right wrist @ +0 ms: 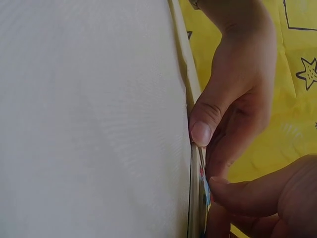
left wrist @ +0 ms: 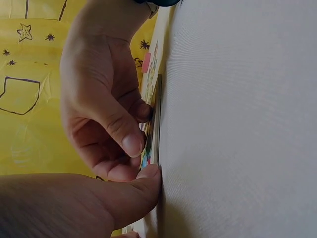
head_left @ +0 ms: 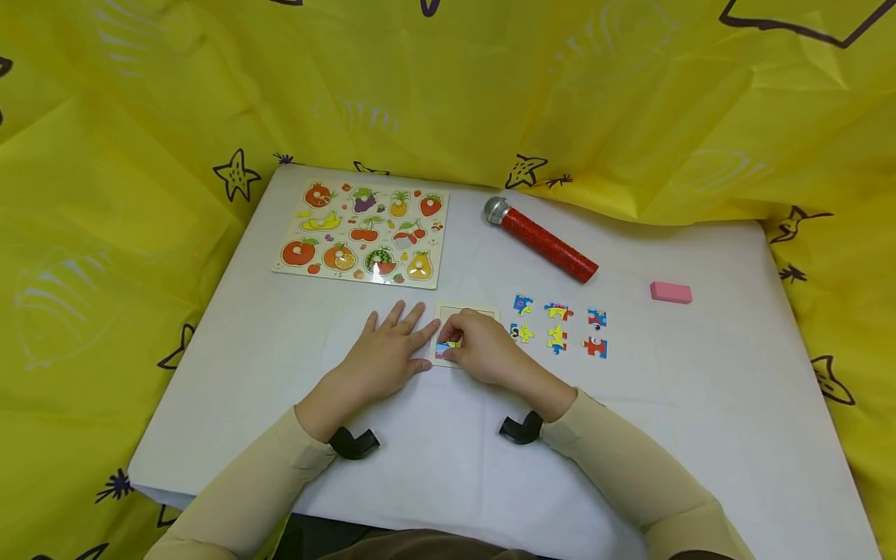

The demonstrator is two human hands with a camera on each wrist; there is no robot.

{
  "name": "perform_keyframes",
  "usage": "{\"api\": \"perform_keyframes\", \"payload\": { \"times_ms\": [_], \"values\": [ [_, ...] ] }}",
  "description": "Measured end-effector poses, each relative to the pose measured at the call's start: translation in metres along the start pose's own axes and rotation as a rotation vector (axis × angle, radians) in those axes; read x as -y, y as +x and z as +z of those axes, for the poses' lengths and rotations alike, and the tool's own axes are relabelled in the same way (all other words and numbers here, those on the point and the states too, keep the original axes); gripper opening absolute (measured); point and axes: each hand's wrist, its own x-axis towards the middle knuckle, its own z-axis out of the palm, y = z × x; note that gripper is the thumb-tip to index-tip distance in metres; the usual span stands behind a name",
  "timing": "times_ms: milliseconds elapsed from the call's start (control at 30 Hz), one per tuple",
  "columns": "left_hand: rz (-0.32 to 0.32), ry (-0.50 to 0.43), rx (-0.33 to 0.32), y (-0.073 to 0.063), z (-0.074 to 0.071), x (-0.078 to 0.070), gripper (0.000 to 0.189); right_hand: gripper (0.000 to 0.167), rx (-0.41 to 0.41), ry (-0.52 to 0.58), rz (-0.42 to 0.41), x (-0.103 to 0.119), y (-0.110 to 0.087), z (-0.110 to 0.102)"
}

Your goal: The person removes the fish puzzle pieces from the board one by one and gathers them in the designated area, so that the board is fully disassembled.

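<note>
A small pale puzzle tray [head_left: 488, 313] lies flat on the table, its edge showing in the left wrist view. My right hand [head_left: 483, 348] is over it, fingers curled, pinching a colourful puzzle piece [right wrist: 205, 192] at the tray's left part. The fingers hide much of the piece. My left hand [head_left: 383, 351] rests beside the tray with its fingers spread. Its thumb [left wrist: 148, 183] touches the tray's edge. Several loose puzzle pieces [head_left: 558, 340] in blue, yellow and red lie in two rows right of the tray.
A fruit peg board [head_left: 350, 233] lies at the back left. Behind the loose pieces is a red toy microphone [head_left: 549, 243], with a pink block [head_left: 670, 293] farther right. Yellow patterned cloth [head_left: 420, 93] surrounds the white table [head_left: 238, 373].
</note>
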Motion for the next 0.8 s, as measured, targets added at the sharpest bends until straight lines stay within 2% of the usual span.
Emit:
{"api": "perform_keyframes", "payload": {
  "times_ms": [167, 467, 800],
  "values": [
    [0.001, 0.0, -0.004, 0.0007, 0.0006, 0.0007, 0.069, 0.025, -0.009, 0.016, 0.011, 0.0016, -0.0002, -0.0004],
    [-0.005, -0.006, 0.0, 0.0013, 0.0026, 0.0017, 0.069, 0.018, -0.018, 0.028, 0.008, 0.0012, -0.0002, -0.0012],
    [-0.007, -0.007, -0.006, 0.0008, 0.0031, 0.0014, 0.069, 0.019, -0.034, 0.119, 0.005, 0.0014, -0.0033, -0.0021]
  ]
}}
